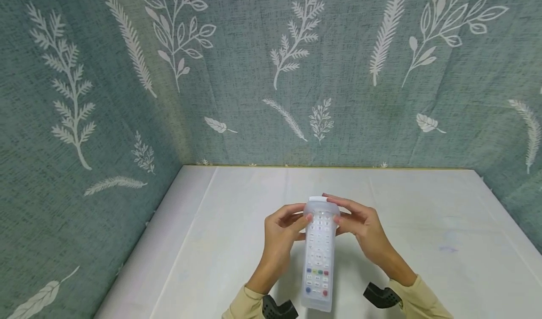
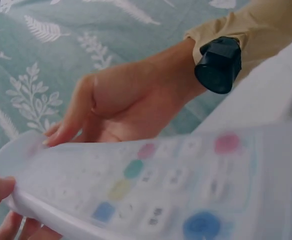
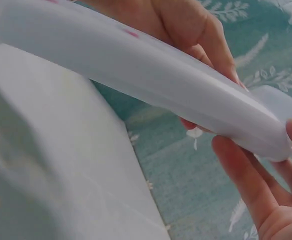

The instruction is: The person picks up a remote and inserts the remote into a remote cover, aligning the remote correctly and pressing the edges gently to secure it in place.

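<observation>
A white remote control (image 1: 319, 248) with rows of buttons sits inside a translucent soft cover (image 1: 316, 305), its lower end tilted toward me. At the top, the white end of the remote shows above the cover's wider rim. My left hand (image 1: 277, 241) pinches the upper left side, thumb on the front and fingers behind. On the upper right side my right hand (image 1: 368, 232) grips the cover, thumb by the rim and a finger reaching over the top end. In the left wrist view, coloured buttons show blurred through the cover (image 2: 21, 155). The right wrist view shows the right fingers (image 3: 246, 175) under its edge.
A white table surface (image 1: 228, 234) spreads beneath the hands. Green cloth (image 1: 245, 74) with white leaf prints stands behind and at both sides. A black camera (image 1: 381, 295) is worn on each wrist, below light yellow sleeves (image 1: 419, 300).
</observation>
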{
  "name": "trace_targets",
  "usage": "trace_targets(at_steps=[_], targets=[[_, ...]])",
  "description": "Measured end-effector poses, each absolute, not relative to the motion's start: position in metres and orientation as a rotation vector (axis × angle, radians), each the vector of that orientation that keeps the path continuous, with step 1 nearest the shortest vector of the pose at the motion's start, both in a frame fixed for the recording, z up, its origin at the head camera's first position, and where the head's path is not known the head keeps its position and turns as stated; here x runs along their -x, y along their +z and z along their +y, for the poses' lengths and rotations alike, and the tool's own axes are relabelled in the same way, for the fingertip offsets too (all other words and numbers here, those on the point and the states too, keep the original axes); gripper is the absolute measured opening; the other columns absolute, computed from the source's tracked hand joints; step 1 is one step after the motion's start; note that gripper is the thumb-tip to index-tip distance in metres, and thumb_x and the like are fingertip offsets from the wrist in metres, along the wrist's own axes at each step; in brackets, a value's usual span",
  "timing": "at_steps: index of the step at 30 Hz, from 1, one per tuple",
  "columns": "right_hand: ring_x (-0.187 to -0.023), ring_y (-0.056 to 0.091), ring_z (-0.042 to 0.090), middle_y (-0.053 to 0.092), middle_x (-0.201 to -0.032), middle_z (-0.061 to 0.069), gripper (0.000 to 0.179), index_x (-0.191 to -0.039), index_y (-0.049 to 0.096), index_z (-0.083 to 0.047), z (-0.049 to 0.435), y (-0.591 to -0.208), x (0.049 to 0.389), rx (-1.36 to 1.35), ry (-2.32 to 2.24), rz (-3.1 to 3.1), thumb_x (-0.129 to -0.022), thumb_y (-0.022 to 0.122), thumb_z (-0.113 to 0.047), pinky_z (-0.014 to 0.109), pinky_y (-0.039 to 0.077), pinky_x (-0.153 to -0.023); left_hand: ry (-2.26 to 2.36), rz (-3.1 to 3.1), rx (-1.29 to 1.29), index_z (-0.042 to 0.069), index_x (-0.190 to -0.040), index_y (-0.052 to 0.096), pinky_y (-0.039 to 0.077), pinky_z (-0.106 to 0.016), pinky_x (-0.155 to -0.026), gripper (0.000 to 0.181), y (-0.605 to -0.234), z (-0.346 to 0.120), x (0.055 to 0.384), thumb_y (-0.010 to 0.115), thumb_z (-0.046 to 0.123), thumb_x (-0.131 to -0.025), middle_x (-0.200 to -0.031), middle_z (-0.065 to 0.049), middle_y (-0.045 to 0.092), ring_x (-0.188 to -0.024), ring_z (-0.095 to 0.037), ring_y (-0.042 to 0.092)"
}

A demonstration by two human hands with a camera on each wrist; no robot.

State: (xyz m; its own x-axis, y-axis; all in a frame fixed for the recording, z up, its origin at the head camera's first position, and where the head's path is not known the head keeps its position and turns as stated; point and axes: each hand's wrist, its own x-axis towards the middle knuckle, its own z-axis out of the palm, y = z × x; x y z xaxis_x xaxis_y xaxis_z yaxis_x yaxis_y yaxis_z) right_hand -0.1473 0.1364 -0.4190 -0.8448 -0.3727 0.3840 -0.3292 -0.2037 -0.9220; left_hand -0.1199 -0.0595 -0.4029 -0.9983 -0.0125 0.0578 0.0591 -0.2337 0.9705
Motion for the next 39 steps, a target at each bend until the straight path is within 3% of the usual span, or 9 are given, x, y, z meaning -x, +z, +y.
trace_targets(at_steps=[6, 15, 24, 34, 39], targets=[[-0.097, 0.066, 0.023, 0.059, -0.128, 0.003, 0.033, -0.124, 0.056, 0.009, 0.137, -0.42, 0.148, 0.802, -2.303, 2.017, -0.091, 0.054, 0.006, 0.038, 0.058, -0.061, -2.454, -1.911, 0.058, -0.002, -0.108, 0.068, 0.059, -0.035, -0.065, 0.027, -0.404, -0.058, 0.121, 0.073, 0.008, -0.083, -0.101, -0.017, 0.066, -0.088, -0.025, 0.066], [-0.084, 0.065, 0.02, 0.066, -0.116, 0.005, 0.026, -0.115, 0.065, 0.006, 0.133, -0.416, 0.147, 0.579, -2.386, 1.991, -0.09, 0.059, 0.001, 0.037, 0.058, -0.057, -2.457, -1.919, 0.012, -0.001, -0.107, 0.068, 0.058, -0.031, -0.063, 0.026, -0.406, -0.056, 0.121, 0.073, 0.007, -0.083, -0.103, -0.018, 0.065, -0.087, -0.023, 0.066], [-0.089, 0.062, 0.018, 0.068, -0.109, 0.001, 0.024, -0.112, 0.067, 0.003, 0.131, -0.412, 0.151, 0.345, -2.52, 1.83, -0.089, 0.062, -0.003, 0.031, 0.057, -0.058, -2.689, -1.783, 0.09, -0.003, -0.116, 0.058, 0.057, -0.034, -0.074, 0.033, -0.41, -0.056, 0.121, 0.067, 0.012, -0.088, -0.111, -0.014, 0.058, -0.096, -0.023, 0.061], [-0.091, 0.06, 0.017, 0.068, -0.112, 0.0, 0.02, -0.106, 0.072, -0.007, 0.131, -0.412, 0.149, 0.31, -2.566, 1.768, -0.089, 0.063, -0.003, 0.028, 0.056, -0.057, -3.025, -1.827, 0.099, 0.009, -0.105, 0.054, 0.052, -0.023, -0.059, 0.021, -0.425, -0.059, 0.119, 0.058, 0.025, -0.093, -0.103, -0.007, 0.059, -0.089, -0.017, 0.06], [-0.086, 0.06, 0.015, 0.067, -0.106, 0.0, 0.019, -0.105, 0.071, -0.007, 0.129, -0.414, 0.149, 0.306, -2.564, 1.759, -0.089, 0.063, -0.002, 0.028, 0.057, -0.057, -3.223, -1.73, 0.206, 0.013, -0.116, 0.047, 0.053, -0.032, -0.071, 0.025, -0.432, -0.061, 0.115, 0.048, 0.028, -0.097, -0.113, -0.009, 0.056, -0.097, -0.025, 0.058]])
